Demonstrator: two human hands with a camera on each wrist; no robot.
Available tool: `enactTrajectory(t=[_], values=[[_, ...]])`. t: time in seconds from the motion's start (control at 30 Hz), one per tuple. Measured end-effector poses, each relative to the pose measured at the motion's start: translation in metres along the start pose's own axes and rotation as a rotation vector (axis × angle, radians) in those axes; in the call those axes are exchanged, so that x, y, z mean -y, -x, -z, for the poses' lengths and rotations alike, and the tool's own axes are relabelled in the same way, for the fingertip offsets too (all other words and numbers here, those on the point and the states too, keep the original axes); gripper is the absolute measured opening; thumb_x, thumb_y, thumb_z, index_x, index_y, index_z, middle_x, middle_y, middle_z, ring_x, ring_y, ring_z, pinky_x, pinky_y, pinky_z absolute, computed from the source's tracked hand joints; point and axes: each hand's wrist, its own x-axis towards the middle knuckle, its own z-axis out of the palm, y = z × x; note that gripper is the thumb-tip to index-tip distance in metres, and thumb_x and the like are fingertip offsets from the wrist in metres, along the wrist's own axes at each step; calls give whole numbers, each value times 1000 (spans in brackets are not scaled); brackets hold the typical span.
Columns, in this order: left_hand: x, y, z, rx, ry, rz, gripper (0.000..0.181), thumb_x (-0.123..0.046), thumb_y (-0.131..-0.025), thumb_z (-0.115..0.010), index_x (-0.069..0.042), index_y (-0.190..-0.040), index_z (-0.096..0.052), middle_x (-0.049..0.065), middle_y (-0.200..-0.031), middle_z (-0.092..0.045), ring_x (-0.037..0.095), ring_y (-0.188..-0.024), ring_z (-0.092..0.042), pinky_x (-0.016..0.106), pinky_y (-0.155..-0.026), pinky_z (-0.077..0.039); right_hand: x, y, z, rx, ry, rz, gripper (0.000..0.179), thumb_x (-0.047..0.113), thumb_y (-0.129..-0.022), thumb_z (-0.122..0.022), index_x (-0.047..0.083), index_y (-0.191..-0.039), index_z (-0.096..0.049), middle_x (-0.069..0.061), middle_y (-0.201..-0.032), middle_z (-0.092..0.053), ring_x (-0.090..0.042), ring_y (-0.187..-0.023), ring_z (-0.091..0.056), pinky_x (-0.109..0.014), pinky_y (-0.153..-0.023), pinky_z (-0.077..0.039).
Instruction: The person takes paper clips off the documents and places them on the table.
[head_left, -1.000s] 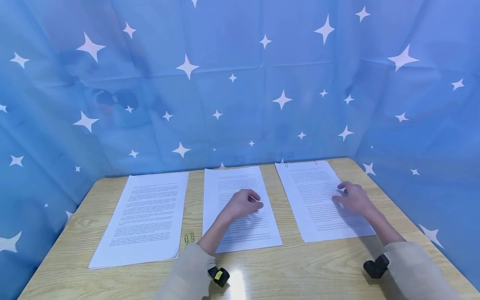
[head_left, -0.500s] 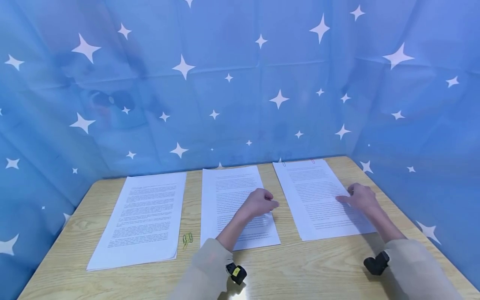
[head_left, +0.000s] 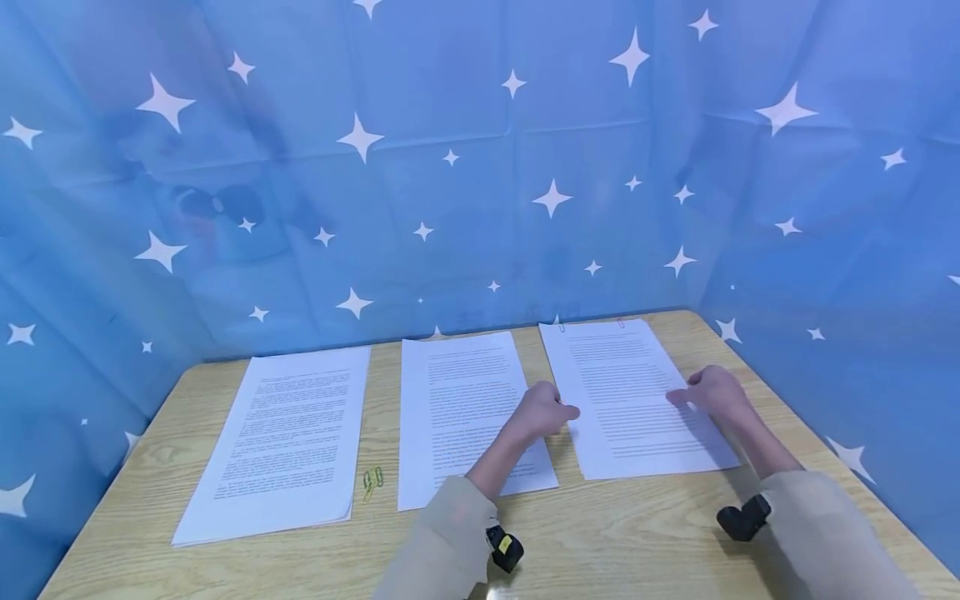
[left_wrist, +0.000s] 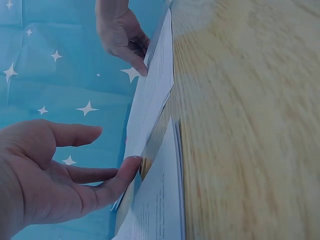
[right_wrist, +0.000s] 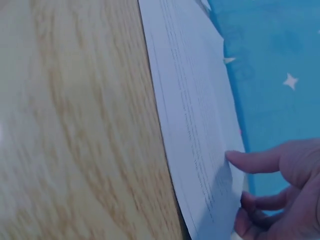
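Note:
A stack of printed sheets (head_left: 626, 404) lies at the right of the table, a paper clip (head_left: 562, 327) and a pink paper clip (head_left: 621, 322) on its far edge. My right hand (head_left: 712, 393) grips its right edge: in the right wrist view the thumb (right_wrist: 245, 160) lies on the top page, the fingers curled at the edge. By the stack's left edge is my left hand (head_left: 542, 410), its forearm crossing over the middle sheets (head_left: 468, 387). In the left wrist view its thumb and fingers are spread apart, one fingertip (left_wrist: 132, 161) right at the paper edge.
Another stack of printed pages (head_left: 288, 433) lies at the left. Several green and yellow paper clips (head_left: 372, 481) sit between it and the middle sheets. Behind the wooden table (head_left: 630, 542) hangs a blue curtain (head_left: 450, 208) with white stars.
My left hand has moved right, from over the middle sheets to the right stack's left edge. The right stack's near end has shifted slightly left, my right hand staying at its right edge.

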Motion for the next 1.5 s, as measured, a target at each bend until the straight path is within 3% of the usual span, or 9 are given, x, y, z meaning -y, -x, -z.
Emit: enactTrajectory(t=[0.17,0.43,0.6,0.8,0.9,1.07,1.17,1.4,1.5], values=[[-2,0,-3,-17,8,15,34,-10,-95,-67,-8,-65,-51,-1,-51,-42,11,-46,-33,24,-47,-28,1,2,-2,-25,-75,6,50,23,-96,-63,-23,-114,-57,-24,-88,-59,-31,-79,-52,-38,-66,-41],[-3,-1,-8,-5,57,11,48,-8,-94,-66,-14,-55,-39,-3,-46,-35,9,-43,-28,22,-45,-24,-1,2,-6,-83,-119,36,46,15,-106,-42,-22,-133,-38,-45,-134,-40,-57,-121,-42,-62,-99,-37],[-1,-3,-11,-9,78,12,41,-7,-94,-67,-12,-60,-44,-2,-50,-40,9,-45,-32,22,-45,-27,-7,-1,-4,-80,-217,29,50,20,-108,-38,-18,-142,-32,-42,-133,-42,-52,-116,-49,-59,-96,-40],[1,-7,-13,-27,106,39,22,-9,-94,-69,-5,-76,-56,10,-69,-61,12,-55,-43,24,-51,-34,-12,0,-1,-79,-297,50,53,24,-109,-39,-15,-144,-32,-34,-119,-55,-27,-88,-61,-37,-78,-44],[2,-9,-15,-31,164,34,11,-6,-93,-69,2,-93,-61,12,-82,-64,15,-66,-55,26,-60,-48,-14,2,-1,-82,-332,52,55,26,-109,-40,-14,-145,-31,-32,-116,-58,-17,-82,-61,-32,-74,-44],[5,-14,-17,-19,302,1,25,-1,-91,-69,8,-113,-60,9,-87,-63,22,-80,-67,34,-79,-59,-16,5,-1,-78,-405,64,56,29,-109,-41,-12,-146,-30,-21,-108,-64,-11,-78,-62,-28,-68,-48],[6,-17,-18,-40,364,-25,24,0,-92,-68,6,-114,-60,9,-86,-65,20,-75,-67,33,-74,-59,-17,6,-1,-64,-449,81,57,29,-109,-42,-11,-147,-29,-17,-106,-65,-9,-77,-63,-28,-67,-50],[4,-18,-18,-135,437,-63,12,-4,-97,-66,1,-106,-61,7,-80,-67,15,-63,-63,29,-63,-59,-19,9,-2,-73,-463,123,57,32,-109,-44,-9,-146,-31,-31,-120,-60,-8,-78,-63,-28,-67,-51],[2,-17,-17,-172,416,-88,7,-5,-97,-66,-1,-101,-63,5,-77,-67,14,-60,-63,32,-64,-60,-20,10,-4,-77,-513,154,53,32,-108,-46,-5,-144,-34,-15,-110,-66,-8,-79,-65,-27,-67,-51]])
